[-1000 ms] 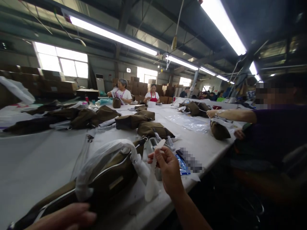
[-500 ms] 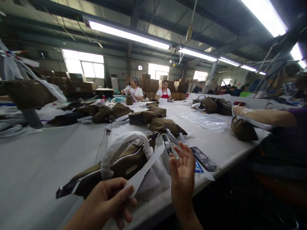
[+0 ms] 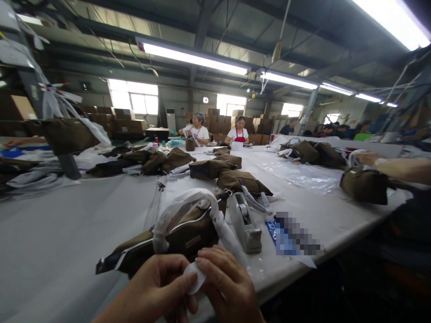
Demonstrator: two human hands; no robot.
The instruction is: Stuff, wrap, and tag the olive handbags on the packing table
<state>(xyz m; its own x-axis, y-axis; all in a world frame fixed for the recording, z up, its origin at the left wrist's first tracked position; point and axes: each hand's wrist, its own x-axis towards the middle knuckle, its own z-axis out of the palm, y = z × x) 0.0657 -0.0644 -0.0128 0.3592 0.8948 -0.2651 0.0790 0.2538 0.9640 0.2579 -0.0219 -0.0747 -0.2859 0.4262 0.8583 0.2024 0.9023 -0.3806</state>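
My left hand (image 3: 158, 289) and my right hand (image 3: 229, 287) meet at the bottom centre, both pinching a small piece of white foam wrap (image 3: 196, 277) between thumbs and fingers. Just beyond them lies an olive-brown bag (image 3: 175, 240) on the white table (image 3: 67, 224), its handle wrapped in white foam (image 3: 182, 204). A grey tape dispenser (image 3: 244, 222) stands right of the bag, close to my right hand.
More olive bags (image 3: 208, 168) lie across the table's middle and far side, with clear plastic sheeting (image 3: 299, 175) at right. A co-worker's arm (image 3: 397, 166) holds a bag (image 3: 365, 186) at the right edge. Two people (image 3: 218, 132) work at the far end. Cardboard boxes line the back wall.
My right hand, open and raised half a second ago, has come down onto the white strip in my left hand. The strip now shows only as a small piece between both hands.
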